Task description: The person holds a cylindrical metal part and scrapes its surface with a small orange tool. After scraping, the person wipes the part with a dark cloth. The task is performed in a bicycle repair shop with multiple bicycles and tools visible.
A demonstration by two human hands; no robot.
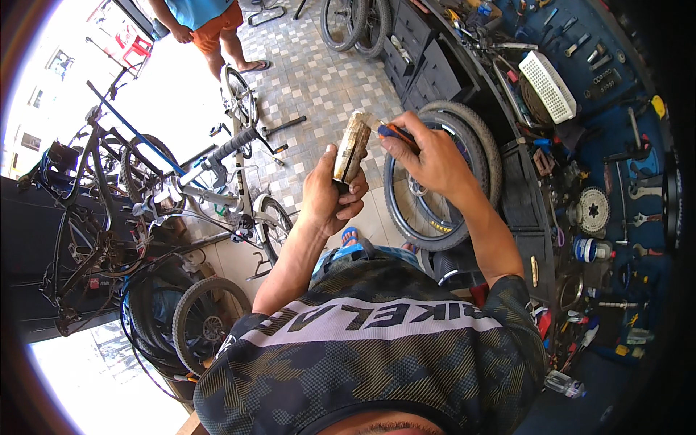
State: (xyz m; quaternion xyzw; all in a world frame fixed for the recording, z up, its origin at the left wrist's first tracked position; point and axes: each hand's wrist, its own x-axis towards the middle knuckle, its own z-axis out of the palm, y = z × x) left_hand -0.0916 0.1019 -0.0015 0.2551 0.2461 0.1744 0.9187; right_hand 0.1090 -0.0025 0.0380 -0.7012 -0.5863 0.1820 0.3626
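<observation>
My left hand [325,190] is wrapped round the lower end of a worn, beige-brown cylinder [353,147], which stands nearly upright with a dark strip along its side and a black lower end. In my right hand [441,158] is a small tool with an orange and dark blue handle [396,135], pinched between thumb and fingers. The tool's pale front end points at the top of the cylinder; whether the two touch, I cannot tell. Its exact kind is also unclear.
A white bicycle [245,192] stands at left, near a dark frame [98,188]. Wheels [428,217] lean on dark drawers [435,72] at right. Beyond is a tool-covered bench with a white basket [547,87] and a cassette [594,211]. Another person [210,29] stands at the far left.
</observation>
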